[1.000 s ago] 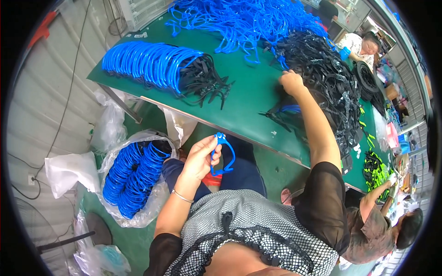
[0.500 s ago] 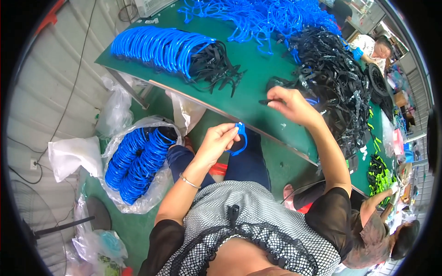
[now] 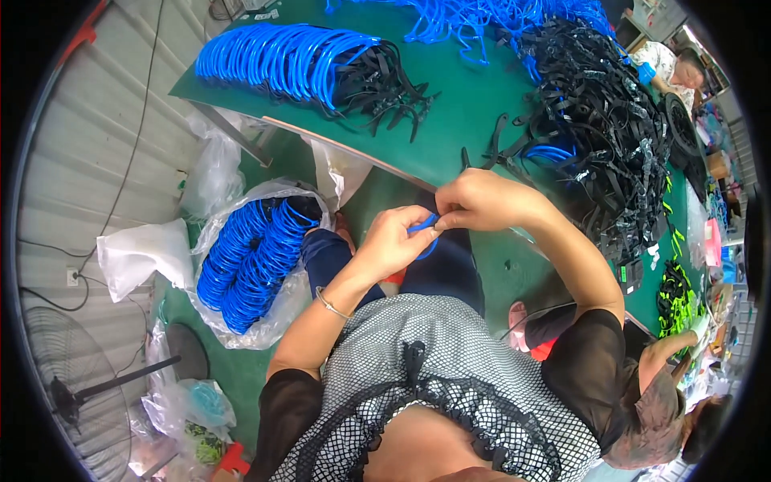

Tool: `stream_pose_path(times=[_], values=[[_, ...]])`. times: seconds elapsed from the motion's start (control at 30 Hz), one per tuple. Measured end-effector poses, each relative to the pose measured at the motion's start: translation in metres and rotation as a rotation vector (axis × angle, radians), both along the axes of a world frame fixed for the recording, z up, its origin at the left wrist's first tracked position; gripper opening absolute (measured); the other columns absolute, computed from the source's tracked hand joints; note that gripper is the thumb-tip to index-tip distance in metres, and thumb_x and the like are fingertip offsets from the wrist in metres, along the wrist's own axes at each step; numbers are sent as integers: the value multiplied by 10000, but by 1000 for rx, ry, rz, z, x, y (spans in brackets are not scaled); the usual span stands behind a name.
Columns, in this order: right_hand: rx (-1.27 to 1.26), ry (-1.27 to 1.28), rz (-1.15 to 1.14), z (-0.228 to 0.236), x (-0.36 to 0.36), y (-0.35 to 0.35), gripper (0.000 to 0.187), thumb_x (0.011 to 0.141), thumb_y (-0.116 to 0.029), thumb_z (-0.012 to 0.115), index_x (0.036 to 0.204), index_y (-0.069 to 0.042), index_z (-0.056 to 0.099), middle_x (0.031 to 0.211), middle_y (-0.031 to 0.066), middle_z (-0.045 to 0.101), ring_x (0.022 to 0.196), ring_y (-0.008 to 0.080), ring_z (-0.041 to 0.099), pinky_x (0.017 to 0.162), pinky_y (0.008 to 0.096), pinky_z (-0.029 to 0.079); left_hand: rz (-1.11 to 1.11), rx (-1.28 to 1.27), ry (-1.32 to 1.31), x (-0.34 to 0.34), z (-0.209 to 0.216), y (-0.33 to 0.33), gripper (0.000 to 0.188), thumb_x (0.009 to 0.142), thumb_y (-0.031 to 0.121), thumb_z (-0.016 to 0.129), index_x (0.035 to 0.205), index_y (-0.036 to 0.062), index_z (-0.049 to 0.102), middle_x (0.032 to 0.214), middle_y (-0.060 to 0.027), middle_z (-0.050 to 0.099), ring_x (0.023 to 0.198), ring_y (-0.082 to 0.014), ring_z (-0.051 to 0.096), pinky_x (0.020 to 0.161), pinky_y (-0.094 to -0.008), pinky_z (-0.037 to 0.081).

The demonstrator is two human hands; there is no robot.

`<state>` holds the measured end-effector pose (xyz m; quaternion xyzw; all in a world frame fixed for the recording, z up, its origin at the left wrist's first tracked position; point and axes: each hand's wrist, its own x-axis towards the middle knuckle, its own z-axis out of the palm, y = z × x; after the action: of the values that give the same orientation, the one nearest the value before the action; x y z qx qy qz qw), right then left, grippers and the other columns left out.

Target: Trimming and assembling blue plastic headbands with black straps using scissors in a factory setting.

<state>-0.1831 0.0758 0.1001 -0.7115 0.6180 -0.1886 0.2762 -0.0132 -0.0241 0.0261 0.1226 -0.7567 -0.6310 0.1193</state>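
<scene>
Over my lap, my left hand (image 3: 393, 238) is closed on a curved blue plastic piece (image 3: 424, 223), part of it hidden by the fingers. My right hand (image 3: 488, 201) meets it there, thumb and fingertips pinched at the top of the piece. A black strap (image 3: 465, 159) pokes out above the right hand's knuckles; its other end is hidden in the grip. To the right of that hand, loose black straps (image 3: 499, 143) lie on the green table (image 3: 458, 104), beside a big heap of black straps (image 3: 618, 153).
A row of blue hoops with black straps (image 3: 273, 68) lies on the table's left part, with loose blue pieces (image 3: 474, 20) behind. Left of my legs, a clear bag (image 3: 281, 325) holds more blue hoops. A fan (image 3: 72, 394) stands lower left. Two people work at the right.
My right hand has come down and left from over the table, bringing the black strap to the blue piece. My left hand has shifted slightly right, and the hands now touch.
</scene>
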Motion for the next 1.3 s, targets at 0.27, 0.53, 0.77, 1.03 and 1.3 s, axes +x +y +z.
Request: stream_pose_path(times=[0.27, 0.53, 0.77, 1.03, 1.3], values=[[-432, 278, -222, -54, 12, 7, 348, 778, -237, 655, 544, -53, 475, 499, 112, 485, 471, 313, 508, 444, 407, 392, 43, -60, -29, 11, 2, 20, 229, 789, 149, 667, 708, -38, 561, 587, -124, 557, 515, -91, 506, 491, -291, 438], [-590, 307, -327, -74, 11, 10, 320, 784, -202, 643, 565, -48, 467, 501, 109, 469, 464, 299, 501, 433, 396, 388, 2, 291, -12, 22, 14, 37, 183, 849, 134, 619, 773, -31, 592, 627, 28, 533, 588, -12, 433, 482, -205, 368], [-284, -13, -107, -25, -22, 12, 185, 786, -201, 635, 791, -19, 600, 733, 101, 588, 738, 272, 566, 738, 372, 412, 154, 626, 60, 59, 36, -24, 171, 852, 185, 615, 868, 17, 644, 679, 41, 575, 518, 0, 368, 468, -163, 267], [-609, 235, -193, -21, -5, -16, 202, 678, 29, 642, 850, -63, 592, 1036, 79, 562, 1002, 289, 514, 832, 376, 413, 123, 511, 121, 99, 78, -33, 198, 826, 174, 644, 874, -18, 646, 706, 20, 588, 574, -9, 421, 493, -159, 287], [-62, -598, -439, -25, 20, -6, 380, 769, 34, 570, 1128, -50, 476, 1017, 52, 565, 869, 133, 547, 747, 294, 464, 205, 834, 358, 124, 74, -69, 216, 868, 162, 576, 883, -53, 582, 562, 50, 401, 441, -27, 289, 415, -180, 222]])
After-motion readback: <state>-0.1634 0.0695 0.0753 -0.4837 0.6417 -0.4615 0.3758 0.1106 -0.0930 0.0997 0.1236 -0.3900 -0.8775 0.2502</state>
